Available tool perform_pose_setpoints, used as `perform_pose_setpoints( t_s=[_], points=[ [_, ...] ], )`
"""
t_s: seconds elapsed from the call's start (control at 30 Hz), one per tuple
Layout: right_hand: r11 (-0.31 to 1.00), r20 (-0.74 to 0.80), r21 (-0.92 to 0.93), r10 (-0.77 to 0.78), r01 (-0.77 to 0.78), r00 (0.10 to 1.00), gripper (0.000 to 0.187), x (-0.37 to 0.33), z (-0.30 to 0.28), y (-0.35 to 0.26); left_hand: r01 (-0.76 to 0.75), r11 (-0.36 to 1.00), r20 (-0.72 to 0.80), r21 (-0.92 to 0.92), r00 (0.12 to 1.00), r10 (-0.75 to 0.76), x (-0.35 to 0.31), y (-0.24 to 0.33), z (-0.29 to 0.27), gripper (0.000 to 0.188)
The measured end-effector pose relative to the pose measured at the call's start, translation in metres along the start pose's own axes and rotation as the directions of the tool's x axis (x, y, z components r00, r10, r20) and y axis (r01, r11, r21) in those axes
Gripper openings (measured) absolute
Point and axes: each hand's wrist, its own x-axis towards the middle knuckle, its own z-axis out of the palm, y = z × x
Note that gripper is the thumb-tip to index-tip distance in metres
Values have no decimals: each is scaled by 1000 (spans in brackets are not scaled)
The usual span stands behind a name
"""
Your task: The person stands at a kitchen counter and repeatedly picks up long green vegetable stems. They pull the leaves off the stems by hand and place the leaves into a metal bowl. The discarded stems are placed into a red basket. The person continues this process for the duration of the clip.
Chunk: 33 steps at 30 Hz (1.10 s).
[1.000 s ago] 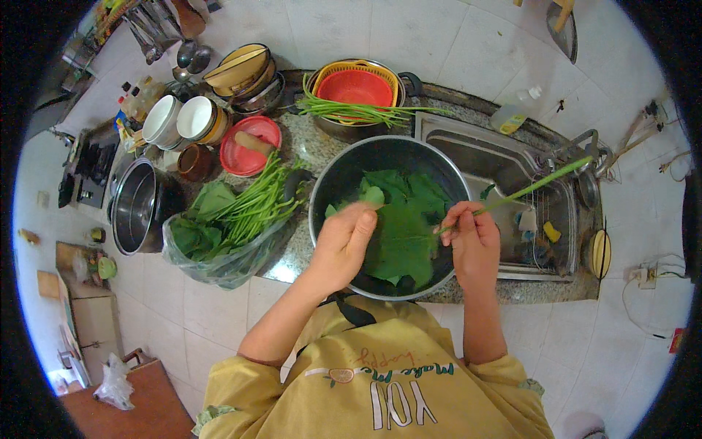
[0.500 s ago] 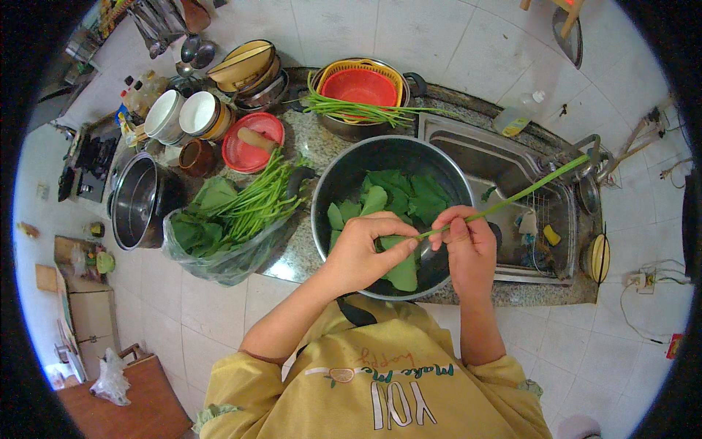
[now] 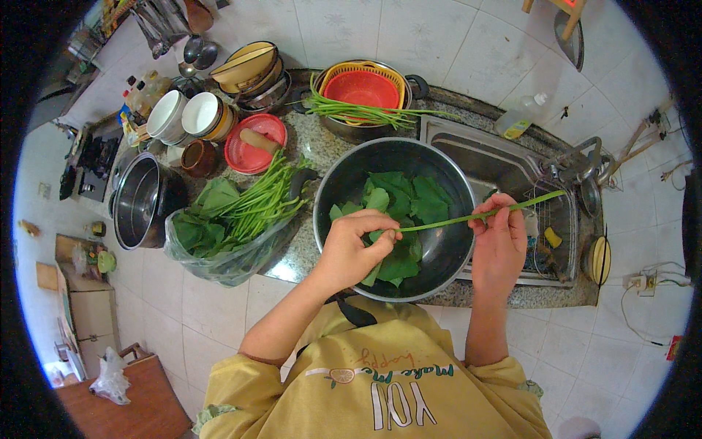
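Observation:
A long green leaf stem (image 3: 439,222) stretches between my hands over a large dark round basin (image 3: 463,175). My left hand (image 3: 356,247) pinches its leaf end between thumb and fingers; the leaf below is partly hidden by that hand. Farther along, above the basin's right rim, my right hand (image 3: 499,238) grips the stem, whose free end points up and right over the sink. Broad green leaves (image 3: 430,199) lie inside the basin. To the left, an open clear plastic bag (image 3: 219,267) holds a bunch of leafy stems (image 3: 256,201).
Several green stems (image 3: 365,112) lie across a pot with a red basket (image 3: 363,88) behind the basin. A metal sink (image 3: 468,132) adjoins on the right. At left stand a dark pot (image 3: 139,201), a red dish (image 3: 238,154) and stacked bowls (image 3: 200,113).
My right hand has moved right, away from my left hand, so more stem spans between them. The stem's free end has dropped lower. My left hand has shifted slightly left.

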Motion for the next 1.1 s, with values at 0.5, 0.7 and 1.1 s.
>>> perform_pose_setpoints(
  t_s=[0.5,0.7,1.1],
  points=[
    [602,428,-692,-100,397,898,16,-22,15,4,153,986,-93,67,985,-147,3,-56,-5,20],
    [604,465,-706,3,369,885,22,-24,19,9,66,998,0,24,998,-66,5,-41,-11,24],
    [420,652,-708,79,568,754,22,-3,18,24,89,851,-366,-517,876,-314,-6,-17,-41,10]
  ],
)
